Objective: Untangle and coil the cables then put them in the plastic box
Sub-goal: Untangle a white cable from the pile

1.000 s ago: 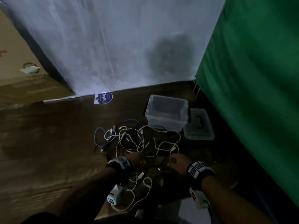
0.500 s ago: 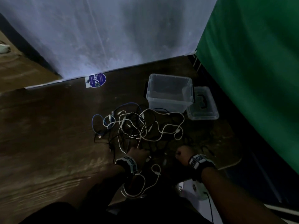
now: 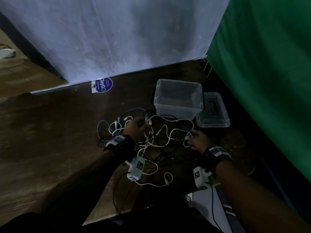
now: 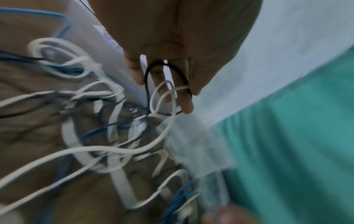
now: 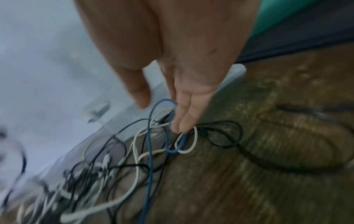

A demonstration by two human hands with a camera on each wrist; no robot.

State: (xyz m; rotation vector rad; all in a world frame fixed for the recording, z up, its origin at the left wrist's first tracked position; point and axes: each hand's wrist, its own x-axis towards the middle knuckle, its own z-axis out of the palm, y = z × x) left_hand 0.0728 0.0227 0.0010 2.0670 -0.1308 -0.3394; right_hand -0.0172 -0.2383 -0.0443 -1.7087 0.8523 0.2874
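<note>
left hand (image 3: 135, 130) hooks black and white loops of the tangled cables (image 3: 152, 140) over its fingers (image 4: 186, 104), thumb clamping them. right hand (image 3: 198, 140), fingers straight and thumb apart, presses its fingertips (image 5: 181, 125) on blue and white loops. the heap lies on the desk (image 3: 58, 132), just before the plastic box (image 3: 175, 109). wrist views blur and cable ends are unclear. both hands are deeper in the tangle than half a second ago.

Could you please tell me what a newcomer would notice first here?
A tangle of white, blue and black cables sprawls on the table, the left hand and right hand in it. Behind stands an open plastic box, its lid lying to the right, beside a green curtain.
</note>
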